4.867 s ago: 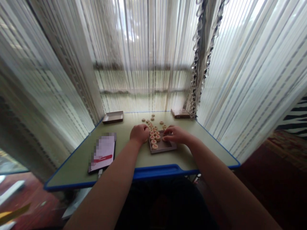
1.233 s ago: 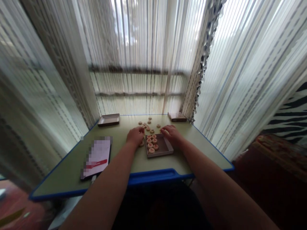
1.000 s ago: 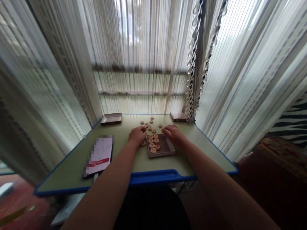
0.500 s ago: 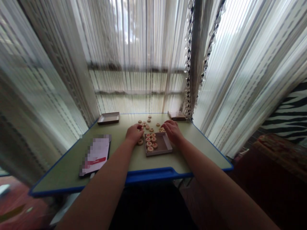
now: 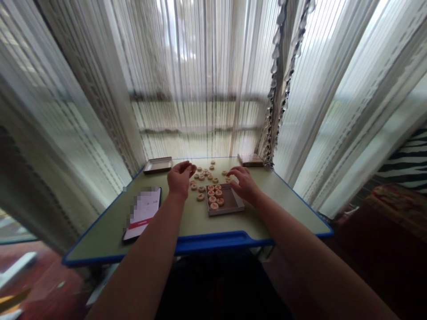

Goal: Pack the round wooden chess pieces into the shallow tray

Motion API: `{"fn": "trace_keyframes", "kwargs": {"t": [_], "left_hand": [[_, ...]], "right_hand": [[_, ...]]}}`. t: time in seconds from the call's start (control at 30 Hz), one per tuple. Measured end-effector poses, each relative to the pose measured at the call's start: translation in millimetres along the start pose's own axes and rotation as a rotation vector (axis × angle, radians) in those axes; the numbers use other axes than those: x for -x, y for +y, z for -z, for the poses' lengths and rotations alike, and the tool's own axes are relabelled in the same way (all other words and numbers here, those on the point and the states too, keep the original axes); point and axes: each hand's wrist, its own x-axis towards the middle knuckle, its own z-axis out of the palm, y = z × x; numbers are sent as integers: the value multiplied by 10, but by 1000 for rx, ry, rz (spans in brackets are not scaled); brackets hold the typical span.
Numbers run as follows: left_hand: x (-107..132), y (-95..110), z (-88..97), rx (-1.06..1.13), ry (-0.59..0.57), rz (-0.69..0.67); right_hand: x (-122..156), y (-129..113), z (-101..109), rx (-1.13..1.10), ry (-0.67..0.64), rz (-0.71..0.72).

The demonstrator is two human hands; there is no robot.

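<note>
An open shallow box [image 5: 230,211] lies on the table, with several round Chinese chess pieces [image 5: 212,199] in two columns along its left side, red characters facing up. More pieces [image 5: 202,177] are scattered over the table behind and left of it. My left hand [image 5: 179,178] is raised left of the scattered pieces, its fingers closed in a pinch. What they hold, if anything, I cannot make out. Over the box's back right part reaches my right hand [image 5: 243,182], fingers curved and apart, with loose pieces [image 5: 228,179] close to its fingertips.
A phone [image 5: 144,213] lies on the left of the table [image 5: 273,213]. The back left corner has a shallow box or lid [image 5: 158,165]; a flat box [image 5: 250,159] sits at the back right. Curtains [image 5: 200,80] hang behind the blue-edged table.
My left hand has lifted and moved left and back, away from the small box, uncovering pieces beside it. My right hand stays near the box's right side. The view has shifted slightly.
</note>
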Motion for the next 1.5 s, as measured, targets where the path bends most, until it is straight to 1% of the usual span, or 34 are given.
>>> {"fn": "trace_keyframes", "kwargs": {"t": [0.03,0.07,0.13,0.23,0.33,0.43,0.67,0.8,0.93,1.0,1.07,1.13,1.2,1.27,1.3,1.37,1.5], "left_hand": [[8,33,-5,38,-4,9],[25,65,-13,52,-33,22],[84,123,-38,14,-156,62],[203,176,-93,-145,-385,132],[291,186,-143,-210,-518,169],[326,188,-172,-214,-581,187],[354,237,-190,-175,-644,225],[369,235,-192,-196,-641,218],[378,237,-207,-175,-617,240],[372,243,-218,-154,-595,256],[355,242,-217,-198,-541,222],[335,226,-197,-384,-451,97],[322,196,-162,-692,-366,-104],[321,159,-126,-1005,-317,-302],[323,140,-112,-1122,-301,-374],[328,107,-92,-1261,-275,-450],[315,72,-83,-1351,-236,-470]], "right_hand": [[6,-23,8,-12,-6,21],[11,-48,16,-24,-7,40],[19,-104,29,-55,-4,74],[25,-190,29,-134,-11,78],[29,-263,12,-227,-24,28],[33,-308,5,-260,-24,26],[39,-341,44,-196,-5,43],[35,-359,55,-188,-2,41],[24,-367,44,-254,-20,15],[21,-361,45,-282,-37,6],[22,-347,59,-287,-87,-10],[28,-326,90,-267,-185,-41],[35,-305,132,-235,-300,-66],[41,-293,175,-217,-400,-58],[44,-292,193,-211,-435,-49],[50,-297,219,-196,-485,-40],[64,-320,228,-148,-529,-57]]}}
